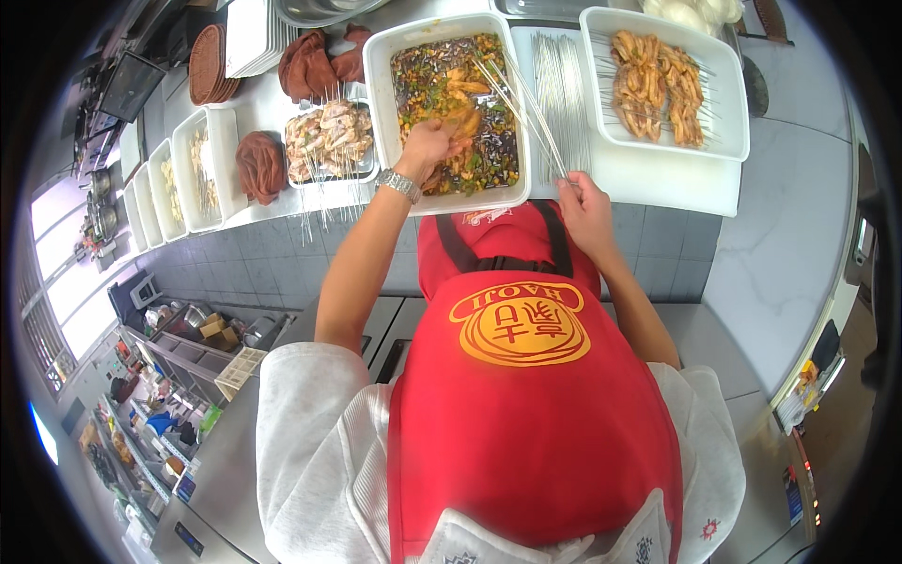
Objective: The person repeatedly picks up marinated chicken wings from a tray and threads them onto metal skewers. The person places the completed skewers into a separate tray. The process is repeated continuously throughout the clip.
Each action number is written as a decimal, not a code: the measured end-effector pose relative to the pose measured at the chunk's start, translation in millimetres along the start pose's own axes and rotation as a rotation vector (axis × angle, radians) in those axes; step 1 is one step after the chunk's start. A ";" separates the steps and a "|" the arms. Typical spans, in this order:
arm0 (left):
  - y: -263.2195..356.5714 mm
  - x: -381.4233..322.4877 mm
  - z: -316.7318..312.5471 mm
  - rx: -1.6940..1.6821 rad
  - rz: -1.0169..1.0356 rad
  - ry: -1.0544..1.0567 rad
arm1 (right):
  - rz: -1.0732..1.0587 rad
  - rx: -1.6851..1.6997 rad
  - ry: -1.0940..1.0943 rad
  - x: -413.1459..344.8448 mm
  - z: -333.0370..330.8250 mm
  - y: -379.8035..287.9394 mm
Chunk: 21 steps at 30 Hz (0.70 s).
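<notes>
My left hand (pixel 431 144) reaches into a white plastic tub (pixel 523 185) of dark marinade with chopped vegetables, its fingers closed on a piece of marinated meat (pixel 464 123). In my right hand (pixel 583 208), at the tub's near right corner, are several metal skewers (pixel 545 134) that fan out over the marinade. Right of the tub, a bundle of bare metal skewers (pixel 564 92) lies on a white cutting board (pixel 662 180). A second white tub (pixel 733 144) at the right holds skewered marinated meat (pixel 638 84).
A tray of pale skewered meat (pixel 330 137) stands left of the marinade, its skewers jutting over the counter's near edge. Around it lie brown cloths (pixel 260 167). Farther left are several white bins (pixel 220 176), and behind them stacked white trays (pixel 259 35) and brown woven baskets (pixel 210 63).
</notes>
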State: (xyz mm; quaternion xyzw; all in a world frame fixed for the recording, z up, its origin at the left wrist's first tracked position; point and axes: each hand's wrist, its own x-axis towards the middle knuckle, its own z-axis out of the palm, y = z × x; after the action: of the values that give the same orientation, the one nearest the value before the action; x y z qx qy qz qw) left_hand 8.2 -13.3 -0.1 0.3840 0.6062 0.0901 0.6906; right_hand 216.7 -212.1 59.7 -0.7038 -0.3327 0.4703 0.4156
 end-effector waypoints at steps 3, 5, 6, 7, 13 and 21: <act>-5.9 -1.8 3.7 -0.163 -0.006 0.037 | 0.008 -0.014 -0.008 3.8 -2.9 3.4; -2.7 -1.5 4.8 0.026 0.005 0.000 | 0.024 -0.034 -0.017 7.9 -4.7 2.8; -7.9 2.6 7.9 0.156 0.058 0.076 | 0.019 -0.030 -0.017 8.4 -4.1 0.9; -13.7 5.0 9.9 0.191 0.084 0.163 | 0.013 -0.025 -0.017 9.7 -3.9 -1.8; -30.0 21.5 15.5 0.562 0.154 0.365 | -0.107 -0.183 0.015 17.4 -3.5 -2.8; -18.6 -0.8 23.9 0.288 0.412 0.587 | 0.014 -0.076 -0.072 16.1 9.0 27.7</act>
State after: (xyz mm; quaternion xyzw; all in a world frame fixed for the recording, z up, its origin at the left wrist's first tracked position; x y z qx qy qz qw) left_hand 23.3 -36.7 -12.1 0.5488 0.6945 0.2470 0.3943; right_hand 215.9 -207.8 26.7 -0.7040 -0.3602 0.4851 0.3733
